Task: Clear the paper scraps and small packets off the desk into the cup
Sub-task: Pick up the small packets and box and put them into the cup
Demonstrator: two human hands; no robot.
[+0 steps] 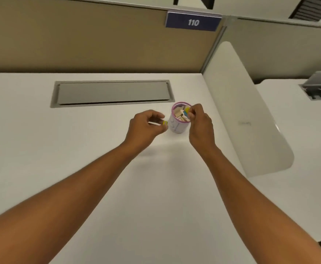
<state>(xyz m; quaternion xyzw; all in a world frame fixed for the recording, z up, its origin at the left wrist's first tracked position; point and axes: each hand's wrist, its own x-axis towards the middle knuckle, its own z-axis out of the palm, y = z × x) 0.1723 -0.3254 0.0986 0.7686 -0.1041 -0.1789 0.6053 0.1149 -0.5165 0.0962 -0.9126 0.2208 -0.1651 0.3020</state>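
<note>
A small white cup (176,126) with a pink rim stands on the white desk (79,141), right of centre. Beige, blue and yellow scraps (180,112) fill its top. My left hand (146,126) hovers just left of the cup and pinches a thin white packet with a yellow end (164,122). My right hand (199,122) is at the cup's right rim, its fingertips pinching a yellow scrap (187,110) over the opening.
A grey cable-tray lid (112,93) is set into the desk behind the cup. A tan partition with a blue "110" sign (193,21) backs the desk. A white curved divider (251,119) stands close to the right of the cup.
</note>
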